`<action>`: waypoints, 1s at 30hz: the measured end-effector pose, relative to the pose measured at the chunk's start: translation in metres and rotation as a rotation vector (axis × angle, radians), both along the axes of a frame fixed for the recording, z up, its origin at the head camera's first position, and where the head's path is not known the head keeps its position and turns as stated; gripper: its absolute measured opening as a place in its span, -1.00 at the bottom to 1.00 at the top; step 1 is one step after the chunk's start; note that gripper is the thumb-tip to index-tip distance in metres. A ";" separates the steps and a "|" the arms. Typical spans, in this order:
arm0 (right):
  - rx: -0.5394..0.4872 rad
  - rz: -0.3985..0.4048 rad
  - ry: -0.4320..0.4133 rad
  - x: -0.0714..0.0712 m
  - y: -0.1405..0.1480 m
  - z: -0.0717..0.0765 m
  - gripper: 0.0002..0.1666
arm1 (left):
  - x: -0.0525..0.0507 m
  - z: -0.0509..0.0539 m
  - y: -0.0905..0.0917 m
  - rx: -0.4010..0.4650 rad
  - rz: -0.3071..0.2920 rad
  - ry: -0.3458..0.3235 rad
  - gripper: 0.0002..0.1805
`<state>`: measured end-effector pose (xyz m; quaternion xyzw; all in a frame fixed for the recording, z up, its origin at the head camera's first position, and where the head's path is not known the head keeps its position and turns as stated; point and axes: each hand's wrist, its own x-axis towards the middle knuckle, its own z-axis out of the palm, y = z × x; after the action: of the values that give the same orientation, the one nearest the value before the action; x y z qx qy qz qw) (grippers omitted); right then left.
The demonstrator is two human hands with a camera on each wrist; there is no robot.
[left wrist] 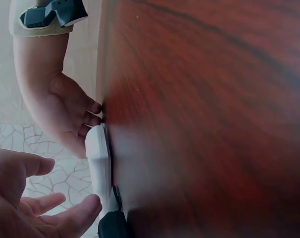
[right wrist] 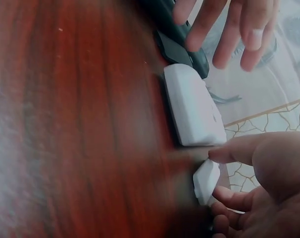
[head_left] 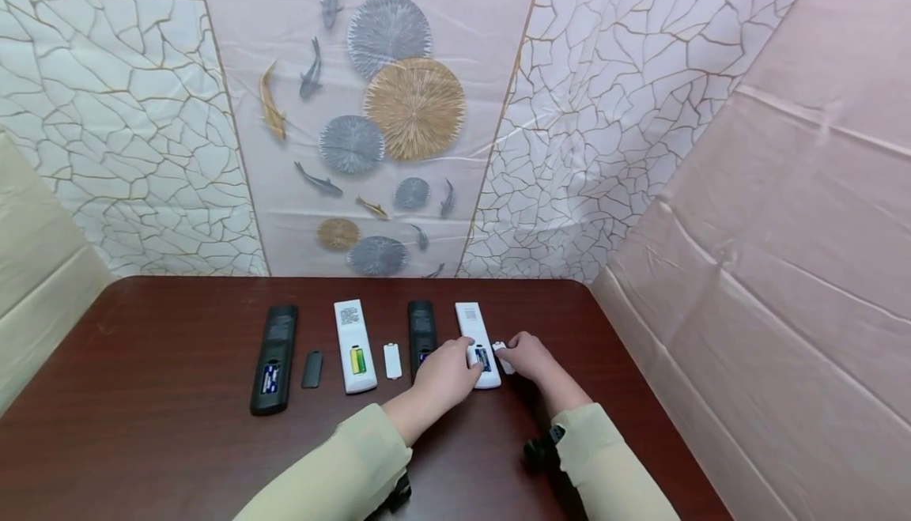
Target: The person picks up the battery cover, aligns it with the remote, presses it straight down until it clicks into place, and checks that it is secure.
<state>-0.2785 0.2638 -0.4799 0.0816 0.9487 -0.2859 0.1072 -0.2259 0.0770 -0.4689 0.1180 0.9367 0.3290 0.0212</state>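
No word, brand or number can be read in the three views. In the head view, a block of dark print (head_left: 349, 315) is carried on the upper end of the left white remote (head_left: 351, 336), but its lines are too small to be deciphered. A fainter printed patch (head_left: 470, 315) is seen at the same end of the right white remote (head_left: 474, 331), likewise illegible. Pale markings are shown on the blue batteries (head_left: 270, 379) in the left black remote (head_left: 281, 337); no lettering can be made out on them.
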 end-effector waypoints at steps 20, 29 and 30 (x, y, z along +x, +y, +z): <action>-0.018 0.096 -0.043 -0.006 0.008 0.003 -0.63 | -0.019 0.001 0.024 -0.058 -0.007 -0.113 -0.32; -0.017 0.136 -0.037 -0.007 0.009 0.002 -0.55 | -0.030 0.005 0.039 -0.156 0.053 -0.192 -0.12; -0.016 0.137 -0.041 -0.008 0.009 0.002 -0.53 | -0.032 0.006 0.041 -0.162 0.059 -0.198 -0.10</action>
<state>-0.2862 0.2731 -0.4778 0.0213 0.9474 -0.2838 0.1464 -0.2575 0.1175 -0.4633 0.0550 0.9566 0.2627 0.1132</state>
